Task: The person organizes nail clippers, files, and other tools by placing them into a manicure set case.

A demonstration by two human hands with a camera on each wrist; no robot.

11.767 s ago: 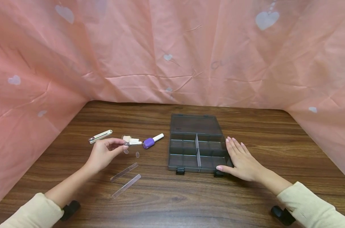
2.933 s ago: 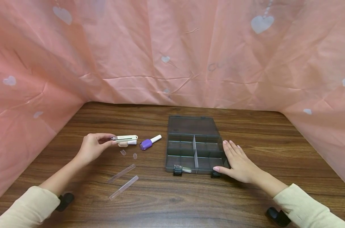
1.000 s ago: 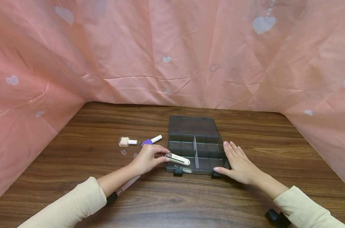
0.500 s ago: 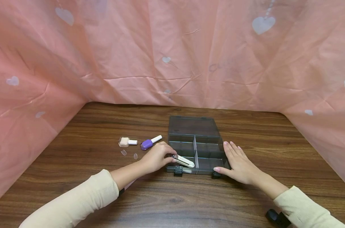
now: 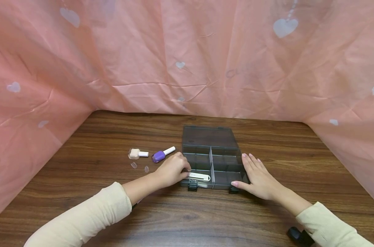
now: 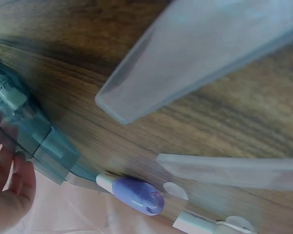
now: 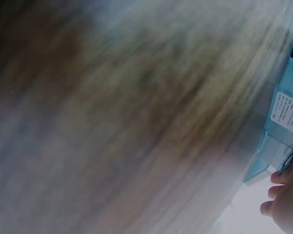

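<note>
My left hand pinches one end of a cream nail clipper, which lies low in the front left compartment of a dark see-through divided box. Its held end is hidden by the fingers. Along the front wall of that compartment, a smaller nail clipper shows behind the left latch. My right hand rests with straight fingers along the box's right side, thumb at the front right latch. The left wrist view catches the left fingers over the box.
The box's lid lies folded back. Left of the box are a purple nail polish bottle, a beige nail polish bottle and two small clear ovals. Two clear strips lie under the left forearm.
My left hand put the smaller clipper in the box, then fetched the cream clipper from the left. Over the last second it lowered this into the front left compartment. The right hand stayed put.
</note>
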